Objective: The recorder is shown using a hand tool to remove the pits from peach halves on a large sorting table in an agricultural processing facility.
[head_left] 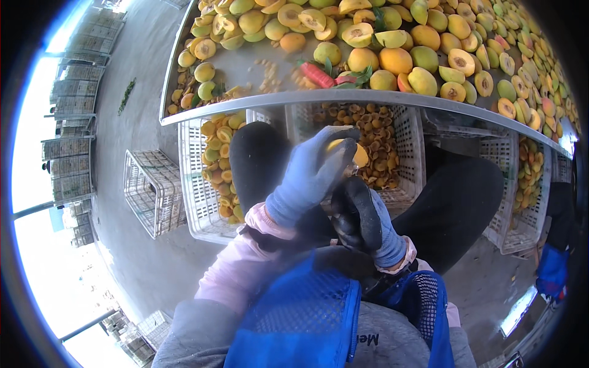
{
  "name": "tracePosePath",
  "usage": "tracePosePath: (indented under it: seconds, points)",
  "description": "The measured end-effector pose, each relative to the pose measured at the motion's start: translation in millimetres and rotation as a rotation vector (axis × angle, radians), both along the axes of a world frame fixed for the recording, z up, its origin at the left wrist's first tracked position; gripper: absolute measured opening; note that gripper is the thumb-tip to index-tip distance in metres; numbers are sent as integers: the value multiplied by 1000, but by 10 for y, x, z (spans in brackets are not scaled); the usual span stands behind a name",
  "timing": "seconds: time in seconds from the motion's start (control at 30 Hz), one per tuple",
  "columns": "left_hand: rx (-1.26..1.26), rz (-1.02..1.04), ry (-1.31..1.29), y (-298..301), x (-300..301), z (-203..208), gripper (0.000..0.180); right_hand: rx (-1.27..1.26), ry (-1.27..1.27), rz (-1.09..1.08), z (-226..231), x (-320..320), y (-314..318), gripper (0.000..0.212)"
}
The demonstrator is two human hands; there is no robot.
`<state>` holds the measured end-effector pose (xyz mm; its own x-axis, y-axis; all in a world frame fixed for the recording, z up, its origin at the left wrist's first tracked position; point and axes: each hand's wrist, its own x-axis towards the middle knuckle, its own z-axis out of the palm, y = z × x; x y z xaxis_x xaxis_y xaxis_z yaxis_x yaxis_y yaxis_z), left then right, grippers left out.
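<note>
My left hand (314, 175), in a light blue glove with dark coated fingers, is closed round a yellow-orange peach (360, 156) above my lap. Part of the fruit is hidden by the fingers. Just below it, my right hand (359, 214), gloved the same way, has its fingers curled. A small shiny bit shows between its fingertips and the peach, too little to name. Beyond both hands, under the table, a white crate (412, 153) contains many hollowed peach halves (380, 132).
A metal-edged table (343, 97) heaped with whole and halved peaches (423, 61) spans the top. A red object (317, 75) lies there near leaves. Another white crate (195, 184) of peaches stands left, one more (506, 227) right. A crate (156, 196) sits on the floor.
</note>
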<state>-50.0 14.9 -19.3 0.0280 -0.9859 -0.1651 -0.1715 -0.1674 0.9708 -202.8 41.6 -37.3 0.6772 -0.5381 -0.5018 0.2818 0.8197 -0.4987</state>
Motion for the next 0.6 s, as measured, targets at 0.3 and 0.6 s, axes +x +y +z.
tracePosePath:
  seconds: [0.3,0.6]
  points:
    - [-308,-122,-493,54,79,-236,27,528,-506,30,-178,10,114,45]
    - [-276,-54,78,198,58,-450,23,898,-1014,155,-190,129,126,45]
